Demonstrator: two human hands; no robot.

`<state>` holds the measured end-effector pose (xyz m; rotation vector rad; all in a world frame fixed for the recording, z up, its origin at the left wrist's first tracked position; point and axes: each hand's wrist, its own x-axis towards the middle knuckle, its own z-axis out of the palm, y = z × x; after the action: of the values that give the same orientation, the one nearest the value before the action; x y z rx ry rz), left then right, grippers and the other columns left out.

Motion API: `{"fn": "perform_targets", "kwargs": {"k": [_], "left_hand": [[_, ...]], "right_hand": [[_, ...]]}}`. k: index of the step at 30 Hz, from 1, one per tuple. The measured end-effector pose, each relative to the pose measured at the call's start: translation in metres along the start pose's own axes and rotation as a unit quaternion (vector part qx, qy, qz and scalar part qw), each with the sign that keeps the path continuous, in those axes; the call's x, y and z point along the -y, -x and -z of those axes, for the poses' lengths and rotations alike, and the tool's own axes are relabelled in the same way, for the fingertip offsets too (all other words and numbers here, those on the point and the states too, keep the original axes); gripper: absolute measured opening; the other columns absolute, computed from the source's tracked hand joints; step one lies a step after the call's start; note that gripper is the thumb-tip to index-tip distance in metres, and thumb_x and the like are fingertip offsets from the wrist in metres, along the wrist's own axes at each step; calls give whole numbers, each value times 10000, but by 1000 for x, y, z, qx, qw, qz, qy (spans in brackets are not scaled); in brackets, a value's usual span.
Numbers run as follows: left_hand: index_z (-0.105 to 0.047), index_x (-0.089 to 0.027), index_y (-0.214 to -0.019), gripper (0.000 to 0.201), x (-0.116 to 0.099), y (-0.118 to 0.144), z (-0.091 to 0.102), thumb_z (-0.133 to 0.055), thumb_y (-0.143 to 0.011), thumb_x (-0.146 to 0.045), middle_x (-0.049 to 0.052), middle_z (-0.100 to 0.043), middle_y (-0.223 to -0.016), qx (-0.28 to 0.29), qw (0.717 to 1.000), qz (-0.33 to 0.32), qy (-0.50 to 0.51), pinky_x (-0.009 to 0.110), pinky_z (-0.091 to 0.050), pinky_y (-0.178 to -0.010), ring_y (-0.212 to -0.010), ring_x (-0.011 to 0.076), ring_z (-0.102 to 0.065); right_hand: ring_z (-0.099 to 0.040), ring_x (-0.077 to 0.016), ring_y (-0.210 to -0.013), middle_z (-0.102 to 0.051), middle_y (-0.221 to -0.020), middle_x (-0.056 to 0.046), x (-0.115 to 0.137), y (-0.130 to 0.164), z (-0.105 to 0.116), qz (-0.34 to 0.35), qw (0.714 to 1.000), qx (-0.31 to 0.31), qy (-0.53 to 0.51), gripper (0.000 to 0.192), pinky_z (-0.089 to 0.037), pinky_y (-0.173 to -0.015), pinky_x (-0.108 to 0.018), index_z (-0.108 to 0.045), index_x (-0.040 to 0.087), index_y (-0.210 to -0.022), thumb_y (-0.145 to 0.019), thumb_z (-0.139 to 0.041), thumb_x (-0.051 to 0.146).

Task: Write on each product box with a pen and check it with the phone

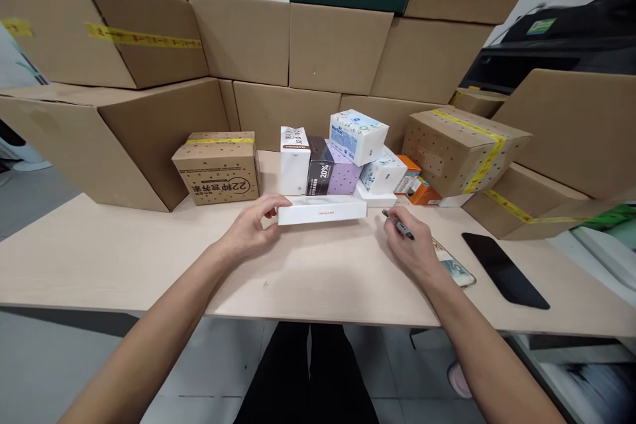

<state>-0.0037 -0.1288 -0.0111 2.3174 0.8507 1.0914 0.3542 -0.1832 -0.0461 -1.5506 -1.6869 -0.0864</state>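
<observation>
A long flat white box (322, 210) lies on the pale wooden table (124, 258) in front of me. My left hand (251, 225) holds its left end, fingers curled over the top edge. My right hand (410, 246) rests on the table to the right of the box and grips a dark pen (398, 224), its tip pointing toward the box but apart from it. Behind the white box stands a cluster of small product boxes: a white one (294, 160), a black one (318, 165), a purple one (342, 175) and tissue packs (358, 136).
A small taped brown carton (218, 167) sits at the left, another taped carton (462, 146) at the right. Big cardboard boxes (338, 46) wall the back. A black phone (504, 269) and a card (454, 266) lie by my right hand. Orange box (422, 191) behind.
</observation>
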Motion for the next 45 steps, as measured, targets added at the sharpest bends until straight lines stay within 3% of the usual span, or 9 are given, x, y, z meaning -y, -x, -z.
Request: {"fn": "perform_targets", "kwargs": {"k": [5,9,14,19,22,26,33,37,45], "left_hand": [[-651,-226,-996,297,-6,5,-2,-514,-767,-94,60,-597,-1133,62,997,23,-35,319,-502,-800,-886,156,-586],[-641,-209,-1096,276,-6,1,0,-480,-882,-272,57,-672,-960,-18,974,205,-95,318,-475,-681,-724,174,-592],[-714,-179,-972,632,6,-8,0,-261,-958,-619,137,-677,-898,47,928,305,-208,423,-459,-776,-921,335,-624],[-723,-177,-853,569,8,-8,-17,-381,-923,-626,150,-669,-866,83,951,250,-160,464,-471,-844,-978,351,-616],[-631,-183,-1162,431,4,-6,-26,-565,-876,-500,125,-705,-1049,20,971,236,44,431,-503,-868,-993,283,-645],[-408,-210,-1360,674,1,-4,-31,-710,-766,-318,121,-657,-1221,-60,953,223,198,404,-534,-875,-1002,223,-644],[-531,-228,-1267,510,1,0,-30,-668,-775,-242,97,-621,-1261,-33,977,173,119,441,-508,-982,-1108,232,-608],[-547,-217,-1192,397,1,1,-31,-639,-806,-229,84,-642,-1200,-34,986,136,94,424,-532,-962,-1071,208,-631],[-564,-212,-1100,346,3,8,-28,-548,-789,-62,101,-624,-1195,-1,993,-80,-88,410,-499,-994,-1165,227,-588]], "right_hand": [[-611,-192,-675,-685,-808,-34,4,1,-2,-52,998,-10,-21,176,-442,-676,-298,-617,227,-983,-854,-508,276],[-670,-215,-741,-741,-887,-62,13,0,-2,-101,992,27,-74,255,-472,-730,-325,-615,230,-1061,-912,-462,369],[-659,-233,-754,-731,-851,-70,24,-3,-6,-71,992,91,-46,261,-454,-727,-342,-619,221,-939,-920,-443,413],[-617,-191,-684,-682,-772,-26,28,0,-10,-37,988,115,-93,204,-441,-665,-302,-601,225,-917,-900,-523,412],[-654,-202,-750,-715,-877,-48,27,1,-9,-52,984,84,-149,193,-471,-702,-313,-602,222,-965,-864,-580,385],[-675,-221,-829,-729,-970,-75,22,1,-7,-50,975,42,-211,214,-499,-763,-348,-570,222,-1001,-842,-614,358],[-651,-199,-785,-698,-858,-33,20,2,-2,-55,975,38,-213,164,-486,-777,-346,-567,226,-1002,-918,-530,363],[-664,-182,-793,-703,-904,-37,26,-1,1,-143,959,5,-246,217,-499,-774,-322,-615,218,-1008,-921,-537,401],[-543,-128,-585,-633,-704,2,17,-7,-2,-228,923,-26,-310,487,-442,-555,-250,-688,198,-1103,-891,-524,606]]}}
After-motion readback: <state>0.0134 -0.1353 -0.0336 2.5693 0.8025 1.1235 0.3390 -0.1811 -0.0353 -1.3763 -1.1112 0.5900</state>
